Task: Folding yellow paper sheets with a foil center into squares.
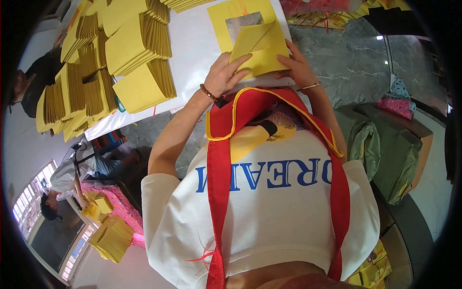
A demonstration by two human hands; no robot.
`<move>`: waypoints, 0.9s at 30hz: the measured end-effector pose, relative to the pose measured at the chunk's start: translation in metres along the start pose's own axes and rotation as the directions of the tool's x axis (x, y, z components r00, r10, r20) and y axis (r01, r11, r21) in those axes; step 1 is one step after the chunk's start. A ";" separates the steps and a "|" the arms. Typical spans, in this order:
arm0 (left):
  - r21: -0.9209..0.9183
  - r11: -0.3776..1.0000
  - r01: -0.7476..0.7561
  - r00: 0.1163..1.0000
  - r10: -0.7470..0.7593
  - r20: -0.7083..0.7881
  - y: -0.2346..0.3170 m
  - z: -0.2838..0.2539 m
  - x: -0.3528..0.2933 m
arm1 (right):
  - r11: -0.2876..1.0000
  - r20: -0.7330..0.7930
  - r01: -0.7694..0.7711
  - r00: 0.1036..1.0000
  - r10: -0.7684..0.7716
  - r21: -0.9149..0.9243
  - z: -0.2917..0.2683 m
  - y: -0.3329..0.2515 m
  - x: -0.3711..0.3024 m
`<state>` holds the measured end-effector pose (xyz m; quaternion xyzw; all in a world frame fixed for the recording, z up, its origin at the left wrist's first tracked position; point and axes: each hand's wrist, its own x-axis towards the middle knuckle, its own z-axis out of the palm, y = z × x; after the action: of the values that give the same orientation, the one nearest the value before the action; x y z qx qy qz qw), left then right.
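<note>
The folded, matte yellow paper sheet (262, 58) lies over the near right part of the white-covered worktop (192, 55). The right hand's (301, 66) grip pinches its right edge; the left hand (224, 74) touches its lower-left side — closure undetermined. Stacked yellow folded papers (132, 45) stand leftward.

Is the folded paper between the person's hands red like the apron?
No, the folded paper between the left hand and right hand is yellow, while the apron is red.
</note>
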<state>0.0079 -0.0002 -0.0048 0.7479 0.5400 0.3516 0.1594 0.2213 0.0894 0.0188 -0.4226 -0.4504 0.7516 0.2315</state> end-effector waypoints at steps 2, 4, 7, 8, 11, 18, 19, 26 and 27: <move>0.022 1.000 -0.001 0.998 0.000 0.059 0.008 -0.004 0.005 | 0.997 -0.018 -0.023 1.000 0.025 0.075 0.001 -0.002 0.001; 0.039 0.999 -0.002 0.997 -0.001 0.077 0.009 -0.006 0.007 | 0.996 -0.018 -0.014 1.000 0.016 0.091 0.004 -0.002 0.001; 0.030 1.000 0.009 0.995 -0.012 0.103 0.008 -0.008 0.006 | 0.996 -0.043 -0.018 0.999 0.022 0.089 0.006 -0.003 0.002; 0.003 1.000 0.022 0.994 -0.022 0.111 0.006 -0.008 0.006 | 0.997 -0.069 -0.031 0.997 0.035 0.072 0.006 -0.003 0.002; 0.000 1.000 -0.022 0.997 0.022 0.077 0.001 -0.004 0.005 | 0.996 -0.104 0.055 0.993 -0.048 0.067 -0.005 0.012 0.013; -0.026 1.000 -0.013 0.999 0.013 0.035 -0.004 -0.001 0.002 | 1.000 -0.158 0.004 0.987 0.001 0.031 -0.008 0.008 0.012; -0.070 0.997 0.016 1.000 -0.018 -0.018 -0.006 0.000 -0.001 | 1.000 -0.174 0.016 0.985 -0.015 0.007 -0.003 0.002 0.006; -0.248 0.927 0.282 0.959 -0.276 0.060 -0.002 -0.006 0.001 | 0.741 -0.200 0.308 0.837 -0.509 -0.597 -0.012 0.021 0.015; -0.262 0.926 0.272 0.962 -0.265 0.062 -0.002 -0.005 -0.001 | 0.740 -0.199 0.309 0.837 -0.510 -0.598 -0.012 0.021 0.015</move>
<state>0.0025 -0.0013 -0.0028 0.6429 0.5824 0.3868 0.3128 0.2235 0.0961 -0.0085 -0.4854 -0.6784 0.4340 0.3404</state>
